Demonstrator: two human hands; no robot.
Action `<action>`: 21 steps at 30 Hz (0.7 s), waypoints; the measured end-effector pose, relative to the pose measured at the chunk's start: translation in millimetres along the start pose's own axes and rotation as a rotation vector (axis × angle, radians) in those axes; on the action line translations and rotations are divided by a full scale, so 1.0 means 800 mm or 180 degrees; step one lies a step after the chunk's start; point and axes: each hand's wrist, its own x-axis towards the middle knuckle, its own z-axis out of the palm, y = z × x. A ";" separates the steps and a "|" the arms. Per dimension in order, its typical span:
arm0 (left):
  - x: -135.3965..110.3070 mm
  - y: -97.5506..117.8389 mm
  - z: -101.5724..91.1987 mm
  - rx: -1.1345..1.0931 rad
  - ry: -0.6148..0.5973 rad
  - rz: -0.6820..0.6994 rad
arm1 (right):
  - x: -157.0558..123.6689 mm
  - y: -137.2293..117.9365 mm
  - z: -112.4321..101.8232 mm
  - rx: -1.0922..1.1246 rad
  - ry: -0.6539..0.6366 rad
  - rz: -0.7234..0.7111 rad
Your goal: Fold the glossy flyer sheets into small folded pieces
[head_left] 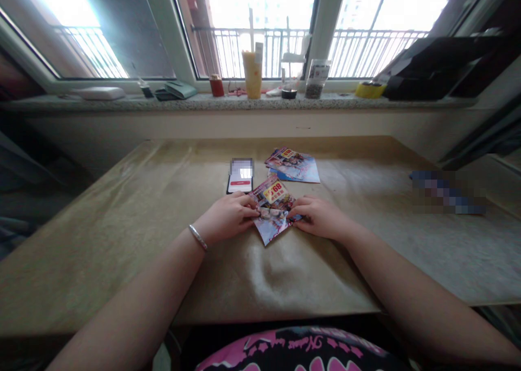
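A colourful printed leaflet (272, 222) lies on the table in front of me, with a yellow patch and the number 68 on its upper part. A crease or fold line seems to cross its middle. My left hand (232, 215) pinches its left edge, and a silver bangle (198, 237) circles that wrist. On the opposite edge, my right hand (319, 216) grips the leaflet between thumb and fingers. Just beyond my left hand lies a phone (240, 177) with a lit screen. Several similar leaflets (299, 166) overlap in a loose pile behind the held one.
A tan cover spreads over the table (122, 241). Toward the right edge is a blurred, bluish flat object (448, 193). Along the stone windowsill (195, 104) stand a yellow cup (253, 75), a red jar (216, 85), clear containers, yellow tape (369, 89) and a black bag (431, 70).
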 end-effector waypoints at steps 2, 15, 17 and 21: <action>0.000 0.000 -0.001 -0.0148 -0.0079 0.0026 | 0.001 -0.002 0.000 -0.0059 -0.0031 -0.0033; 0.003 0.018 0.005 -0.0049 -0.0184 0.0079 | 0.004 -0.003 0.003 -0.0213 0.0037 0.0031; 0.002 0.017 0.004 -0.0044 -0.0238 0.0069 | 0.004 -0.005 0.003 -0.0170 0.0045 -0.0021; 0.002 0.016 0.004 -0.0130 -0.0171 0.0077 | 0.004 -0.010 0.004 -0.0089 0.0077 -0.0284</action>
